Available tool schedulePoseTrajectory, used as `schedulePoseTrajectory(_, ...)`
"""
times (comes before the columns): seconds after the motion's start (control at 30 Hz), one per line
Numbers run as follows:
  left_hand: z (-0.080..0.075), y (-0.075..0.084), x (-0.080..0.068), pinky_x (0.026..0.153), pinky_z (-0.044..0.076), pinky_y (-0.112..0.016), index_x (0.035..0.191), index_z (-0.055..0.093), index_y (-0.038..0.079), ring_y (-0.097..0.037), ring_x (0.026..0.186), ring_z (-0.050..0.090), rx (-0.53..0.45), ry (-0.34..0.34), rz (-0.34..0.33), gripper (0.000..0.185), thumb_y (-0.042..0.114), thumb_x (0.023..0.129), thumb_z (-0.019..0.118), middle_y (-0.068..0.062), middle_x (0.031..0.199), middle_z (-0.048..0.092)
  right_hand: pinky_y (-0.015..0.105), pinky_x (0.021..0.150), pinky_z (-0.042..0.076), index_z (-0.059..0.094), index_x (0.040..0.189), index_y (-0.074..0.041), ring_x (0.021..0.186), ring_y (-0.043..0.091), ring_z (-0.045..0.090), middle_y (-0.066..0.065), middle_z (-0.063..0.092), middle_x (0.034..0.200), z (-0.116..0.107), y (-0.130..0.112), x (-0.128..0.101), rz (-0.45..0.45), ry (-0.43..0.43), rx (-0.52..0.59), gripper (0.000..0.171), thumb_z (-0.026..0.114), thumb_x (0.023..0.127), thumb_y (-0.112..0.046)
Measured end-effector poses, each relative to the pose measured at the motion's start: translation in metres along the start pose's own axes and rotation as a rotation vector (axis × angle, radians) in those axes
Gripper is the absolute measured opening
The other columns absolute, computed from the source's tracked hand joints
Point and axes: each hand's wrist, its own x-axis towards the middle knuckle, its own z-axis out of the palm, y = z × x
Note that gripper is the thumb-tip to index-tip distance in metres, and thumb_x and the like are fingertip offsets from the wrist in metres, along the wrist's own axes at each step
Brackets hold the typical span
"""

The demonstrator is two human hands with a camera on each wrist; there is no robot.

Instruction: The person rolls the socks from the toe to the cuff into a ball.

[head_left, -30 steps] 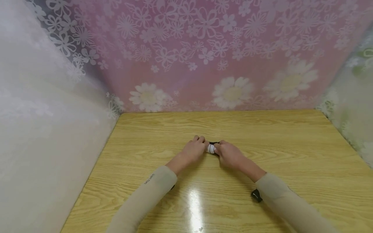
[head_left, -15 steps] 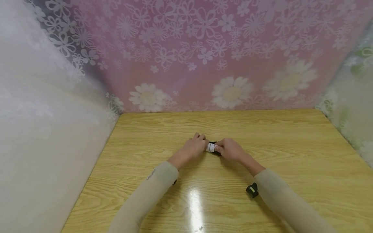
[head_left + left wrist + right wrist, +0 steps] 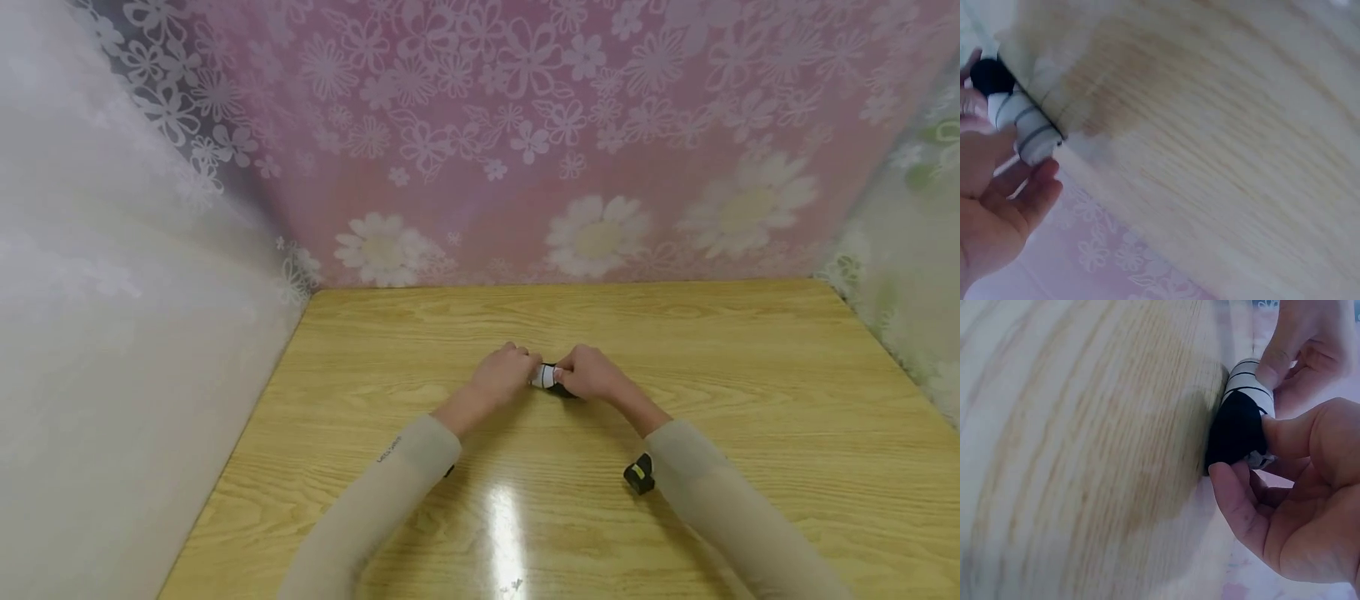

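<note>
Between both hands is a rolled-up sock point(image 3: 547, 377), white with thin dark stripes and black at its right end. My left hand point(image 3: 501, 377) holds the striped white end, thumb on top and fingers beneath, as the left wrist view shows. At the other end, my right hand point(image 3: 596, 373) pinches the black part point(image 3: 1235, 428) between thumb and fingers. A little crumpled pale material point(image 3: 1261, 460) shows by the right fingers in the right wrist view. The roll lies close over the wooden table, and its ends are partly hidden by the fingers.
The wood-grain table point(image 3: 360, 350) runs back to a pink flowered wall point(image 3: 480, 150), with a pale wall point(image 3: 135, 333) at left. A black wrist device point(image 3: 640, 475) hangs under the right sleeve point(image 3: 735, 508). Glare lies on the table in front.
My right hand has shifted slightly back, and more of the sock's black part shows below it. The left hand stays at the white end, nearly in place.
</note>
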Motion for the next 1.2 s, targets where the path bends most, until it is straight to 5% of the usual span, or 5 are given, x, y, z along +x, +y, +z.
schedulePoseTrajectory(0.57, -0.003, -0.003, 0.003, 0.09, 0.053, -0.035, 0.134, 0.06, 0.017, -0.022, 0.124, 0.048, 0.029, -0.091, 0.006, 0.031, 0.017, 0.104, 0.051, -0.004, 0.133, 0.057, 0.024, 0.045, 0.026, 0.041, 0.051, -0.017, 0.043, 0.009, 0.025, -0.007, 0.032, 0.046, -0.006, 0.017, -0.003, 0.177, 0.048, 0.188, 0.052, 0.069, 0.09, -0.035)
schedulePoseTrajectory(0.7, -0.002, -0.005, 0.002, 0.088, 0.053, -0.034, 0.134, 0.06, 0.018, -0.023, 0.122, 0.049, 0.029, -0.099, 0.005, 0.031, 0.018, 0.104, 0.051, -0.004, 0.134, 0.056, 0.025, 0.049, 0.033, 0.06, 0.067, -0.008, 0.05, 0.012, 0.037, 0.0, 0.049, 0.057, -0.005, 0.016, -0.001, 0.158, 0.01, 0.185, 0.036, 0.065, 0.093, -0.033)
schedulePoseTrajectory(0.87, 0.001, -0.006, 0.002, 0.085, 0.054, -0.033, 0.13, 0.061, 0.016, -0.023, 0.117, 0.052, -0.006, -0.082, 0.017, 0.029, 0.02, 0.104, 0.05, -0.005, 0.129, 0.06, 0.039, 0.081, 0.052, 0.058, 0.131, 0.006, 0.107, 0.035, 0.062, 0.028, 0.061, 0.126, -0.004, 0.015, 0.004, 0.108, -0.021, 0.183, 0.049, 0.06, 0.095, -0.027)
schedulePoseTrajectory(0.97, 0.001, -0.005, 0.002, 0.084, 0.055, -0.032, 0.129, 0.061, 0.015, -0.022, 0.113, 0.055, -0.024, -0.066, 0.022, 0.027, 0.02, 0.104, 0.052, -0.004, 0.125, 0.063, 0.043, 0.087, 0.051, 0.06, 0.13, 0.005, 0.109, 0.035, 0.061, 0.026, 0.061, 0.128, -0.005, 0.014, 0.006, 0.08, -0.042, 0.167, 0.047, 0.058, 0.095, -0.026)
schedulePoseTrajectory(1.2, 0.003, -0.004, 0.001, 0.079, 0.056, -0.031, 0.125, 0.063, 0.014, -0.024, 0.108, 0.06, -0.049, -0.041, 0.046, 0.024, 0.015, 0.103, 0.053, -0.006, 0.12, 0.063, 0.029, 0.065, 0.043, 0.065, 0.112, 0.006, 0.076, 0.019, 0.052, 0.016, 0.065, 0.103, -0.004, 0.013, 0.008, 0.089, -0.055, 0.202, 0.034, 0.061, 0.091, -0.02)
